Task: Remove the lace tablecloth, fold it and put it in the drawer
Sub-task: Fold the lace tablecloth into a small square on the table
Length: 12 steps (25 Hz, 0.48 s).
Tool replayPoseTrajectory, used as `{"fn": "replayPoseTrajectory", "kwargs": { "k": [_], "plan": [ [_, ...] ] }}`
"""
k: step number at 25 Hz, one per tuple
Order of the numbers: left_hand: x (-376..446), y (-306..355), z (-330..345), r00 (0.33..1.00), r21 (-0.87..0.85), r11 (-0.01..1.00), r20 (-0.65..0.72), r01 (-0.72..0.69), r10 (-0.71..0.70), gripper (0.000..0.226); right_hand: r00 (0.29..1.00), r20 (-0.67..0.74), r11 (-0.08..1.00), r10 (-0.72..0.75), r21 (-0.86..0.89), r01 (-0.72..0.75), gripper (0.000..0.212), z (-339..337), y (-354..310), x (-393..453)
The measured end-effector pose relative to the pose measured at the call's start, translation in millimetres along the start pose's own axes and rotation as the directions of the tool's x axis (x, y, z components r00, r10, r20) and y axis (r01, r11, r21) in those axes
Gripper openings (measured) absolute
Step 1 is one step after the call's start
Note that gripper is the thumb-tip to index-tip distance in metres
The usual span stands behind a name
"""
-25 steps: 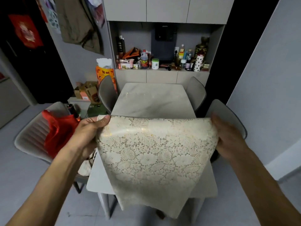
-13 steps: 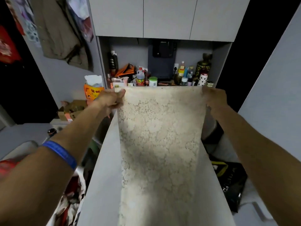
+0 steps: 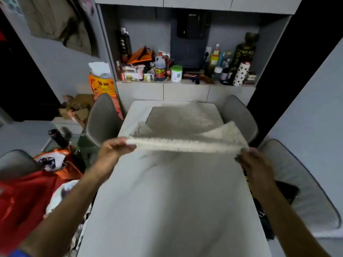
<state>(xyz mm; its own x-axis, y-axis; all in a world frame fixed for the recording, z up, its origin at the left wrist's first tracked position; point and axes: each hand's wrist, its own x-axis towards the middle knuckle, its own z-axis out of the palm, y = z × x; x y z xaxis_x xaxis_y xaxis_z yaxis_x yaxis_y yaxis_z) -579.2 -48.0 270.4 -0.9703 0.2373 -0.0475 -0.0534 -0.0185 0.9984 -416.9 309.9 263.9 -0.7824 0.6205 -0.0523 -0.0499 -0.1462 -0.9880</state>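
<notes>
Lace tablecloth (image 3: 187,127) edge pinched by both hands, left (image 3: 113,151) and right (image 3: 254,162).

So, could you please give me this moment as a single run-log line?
stage: folding | cream lace tablecloth: far part on white marble-look table, near edge lifted | left hand: grips left corner | right hand: grips right corner

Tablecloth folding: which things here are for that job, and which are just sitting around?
For the job:
lace tablecloth, its near edge held up
left hand and right hand, gripping that edge
table it lies on

Just lying about:
green-lidded jar
polka-dot bottle
red-capped bottle
red bag
grey chairs
</notes>
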Motion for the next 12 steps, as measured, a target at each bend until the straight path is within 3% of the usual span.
{"fn": "replayPoseTrajectory", "kwargs": {
  "k": [2,3,5,7,9,12],
  "plan": [
    [-34.2,-92.6,-7.4,0.971,0.089,0.968,-0.056,0.235,-0.231,0.018,0.958,0.033,0.944,0.286,-0.182,-0.276,0.024,-26.4,87.9,-26.3],
    [-53.0,-136.0,-12.0,0.931,0.148,0.92,-0.099,0.363,-0.352,0.023,0.881,0.022,0.848,0.473,-0.282,-0.448,0.024,-37.0,127.8,-41.4],
    [-90.0,-207.9,-19.2,0.803,0.296,0.746,-0.186,0.596,-0.567,0.044,0.642,-0.122,0.548,0.757,-0.415,-0.726,0.058,-53.4,192.3,-72.2],
    [-119.1,-254.1,-20.4,0.758,0.447,0.631,-0.198,0.634,-0.622,0.054,0.536,-0.232,0.41,0.811,-0.428,-0.805,0.066,-65.8,233.9,-97.5],
    [-133.6,-281.2,-15.6,0.735,0.433,0.613,-0.205,0.66,-0.646,0.04,0.542,-0.246,0.404,0.804,-0.444,-0.8,0.052,-71.1,256.8,-112.2],
    [-125.8,-295.2,-7.5,0.744,0.368,0.65,-0.245,0.665,-0.622,0.039,0.695,-0.181,0.511,0.696,-0.556,-0.656,0.047,-67.7,267.7,-108.4]
  ]
}}
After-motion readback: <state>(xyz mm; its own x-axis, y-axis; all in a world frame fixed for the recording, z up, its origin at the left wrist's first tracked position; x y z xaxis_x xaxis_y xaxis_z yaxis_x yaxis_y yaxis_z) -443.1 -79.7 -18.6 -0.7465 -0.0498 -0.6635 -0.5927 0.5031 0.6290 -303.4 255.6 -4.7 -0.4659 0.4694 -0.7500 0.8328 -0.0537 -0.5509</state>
